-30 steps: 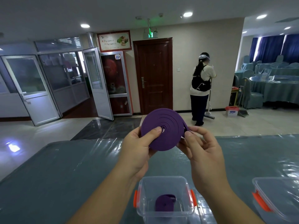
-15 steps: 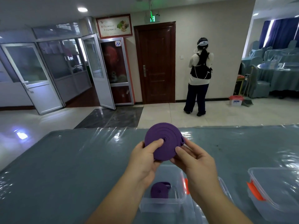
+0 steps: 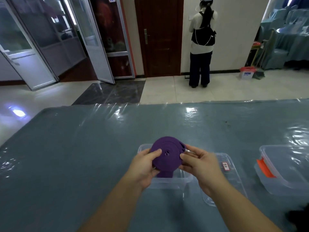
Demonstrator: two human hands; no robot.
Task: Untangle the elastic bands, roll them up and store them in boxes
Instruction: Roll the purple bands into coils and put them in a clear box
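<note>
Purple coil has dropped from chest height to just above the open box. Left hand and right hand pinch its 2 edges, fingers curled. 1 band already inside. Release likely next.

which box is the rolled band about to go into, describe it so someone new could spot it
On the grey-blue table, look straight under the two hands holding the purple rolled band. There sits an open clear box, lidless, with another purple band already inside. The clear box to the right has an orange latch and holds nothing visible.
</note>
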